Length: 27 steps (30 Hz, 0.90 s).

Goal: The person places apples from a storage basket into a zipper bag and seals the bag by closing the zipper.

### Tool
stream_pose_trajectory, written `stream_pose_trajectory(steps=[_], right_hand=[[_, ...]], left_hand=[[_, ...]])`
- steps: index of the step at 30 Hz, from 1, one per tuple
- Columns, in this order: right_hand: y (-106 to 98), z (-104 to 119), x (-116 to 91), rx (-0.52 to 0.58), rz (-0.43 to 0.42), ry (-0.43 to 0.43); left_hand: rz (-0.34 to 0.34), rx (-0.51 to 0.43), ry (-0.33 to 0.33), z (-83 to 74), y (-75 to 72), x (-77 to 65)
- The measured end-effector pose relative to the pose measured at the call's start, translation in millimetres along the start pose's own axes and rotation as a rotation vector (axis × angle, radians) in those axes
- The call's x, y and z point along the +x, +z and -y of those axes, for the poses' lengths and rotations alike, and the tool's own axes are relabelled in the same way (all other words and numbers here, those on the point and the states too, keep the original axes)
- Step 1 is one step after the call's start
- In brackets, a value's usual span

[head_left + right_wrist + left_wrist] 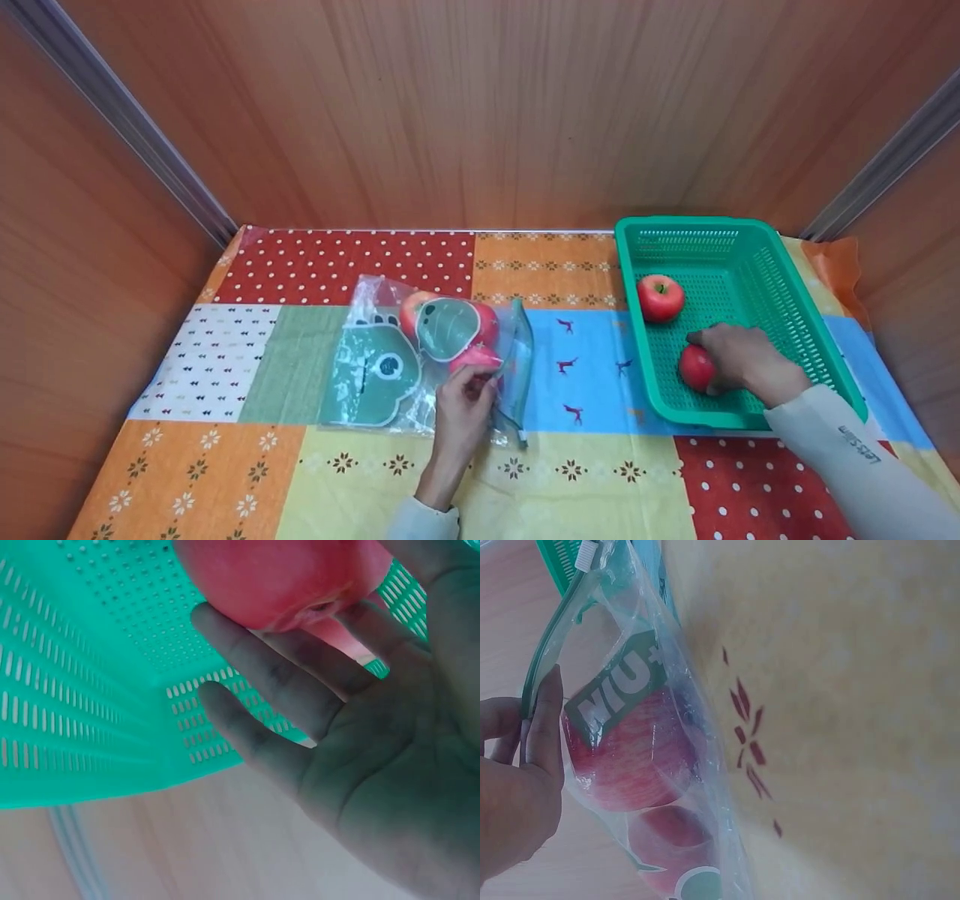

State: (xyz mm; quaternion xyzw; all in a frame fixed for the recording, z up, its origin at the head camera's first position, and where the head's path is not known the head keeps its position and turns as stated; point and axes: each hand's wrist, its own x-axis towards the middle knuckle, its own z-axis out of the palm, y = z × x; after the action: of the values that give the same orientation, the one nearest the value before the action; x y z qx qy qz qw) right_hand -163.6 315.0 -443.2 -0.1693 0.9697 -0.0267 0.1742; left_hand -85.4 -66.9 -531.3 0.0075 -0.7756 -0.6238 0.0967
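A clear zip bag (367, 382) with a green printed cartoon lies on the patchwork cloth, several red apples (634, 757) inside it. My left hand (459, 409) pinches the bag's edge near its green zip strip (544, 645), with thumb and fingers on either side in the left wrist view. Inside the green basket (697, 222), my right hand (739, 360) grips a red apple (695, 369) from its right side. The right wrist view has the fingers spread around that apple (277, 577). Another red apple (661, 298) rests by the basket's left wall.
Beneath everything is a patchwork cloth (360, 487) of coloured squares. Wood-grain panels (525, 112) enclose the back and both sides. A piece of orange material (836, 270) lies behind the basket's right side.
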Motion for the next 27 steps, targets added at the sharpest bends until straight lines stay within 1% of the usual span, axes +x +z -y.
stream_pose_trajectory(steps=[2,4,7,11,13,17,20,27], right_hand=[[0.0,0.2,-3.3,0.017,-0.027,-0.01],[-0.5,-0.4,-7.3,0.022,-0.072,-0.023],[-2.9,-2.9,-16.4,0.042,-0.158,-0.027],[-8.2,-6.3,-30.7,0.104,-0.273,-0.013],[-10.1,-5.6,-36.8,0.132,-0.328,-0.011],[-9.7,1.3,-45.7,0.147,-0.43,-0.02],[-6.9,9.8,-49.8,0.138,-0.479,-0.019],[-1.6,29.1,-55.1,0.106,-0.559,-0.006]], left_hand=[[0.003,-0.003,0.0,1.0,-0.1,0.1],[0.001,0.002,0.004,1.3,-0.1,-0.3],[-0.004,0.021,0.007,1.4,0.3,-0.6],[0.0,0.038,0.01,2.0,0.0,-0.2],[0.005,0.037,0.011,2.3,-0.5,0.0],[0.007,0.029,0.008,2.5,-1.3,-0.8],[0.009,0.02,0.005,2.5,-1.2,-1.2],[0.014,0.022,-0.003,3.0,-0.6,-1.6]])
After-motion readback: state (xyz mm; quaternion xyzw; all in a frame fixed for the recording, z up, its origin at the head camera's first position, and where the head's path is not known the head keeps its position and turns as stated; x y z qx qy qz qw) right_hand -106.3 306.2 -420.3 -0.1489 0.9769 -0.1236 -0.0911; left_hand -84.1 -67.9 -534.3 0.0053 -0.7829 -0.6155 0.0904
